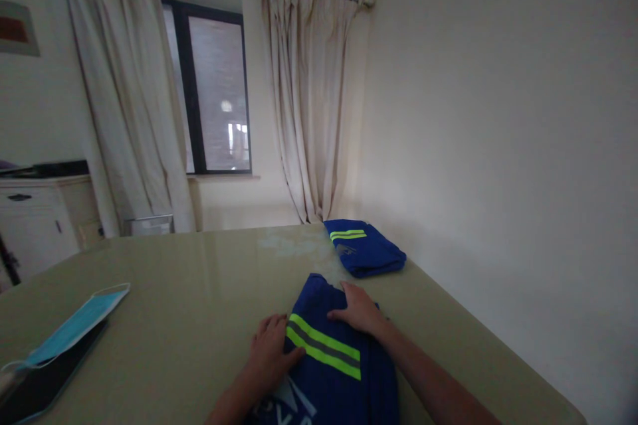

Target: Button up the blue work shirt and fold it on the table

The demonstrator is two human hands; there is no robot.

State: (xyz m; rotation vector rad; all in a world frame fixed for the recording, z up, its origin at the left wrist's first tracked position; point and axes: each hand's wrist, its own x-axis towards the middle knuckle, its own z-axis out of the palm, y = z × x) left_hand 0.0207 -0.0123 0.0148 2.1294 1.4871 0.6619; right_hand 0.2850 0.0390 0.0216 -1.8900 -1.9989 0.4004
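A folded dark blue work garment (343, 382) lies in front of me, with a yellow-green and grey reflective band and pale lettering partly cut off at the bottom edge. My left hand (272, 348) rests against its left side, thumb on the cloth and fingers apart from it along the edge. Across the upper right part lies my right hand (359, 309), its thumb and fingers spread over the fabric. Farther back, near the table's right edge, sits a second folded blue garment (373, 252) with a similar band; neither hand touches it.
The pale green glossy table (189, 292) runs along a bare wall (498, 146) on the right. At left a light blue face mask (74, 325) lies over a dark flat device (54, 375). Behind are a white cabinet (34, 219), curtains (309, 93) and a window (219, 93).
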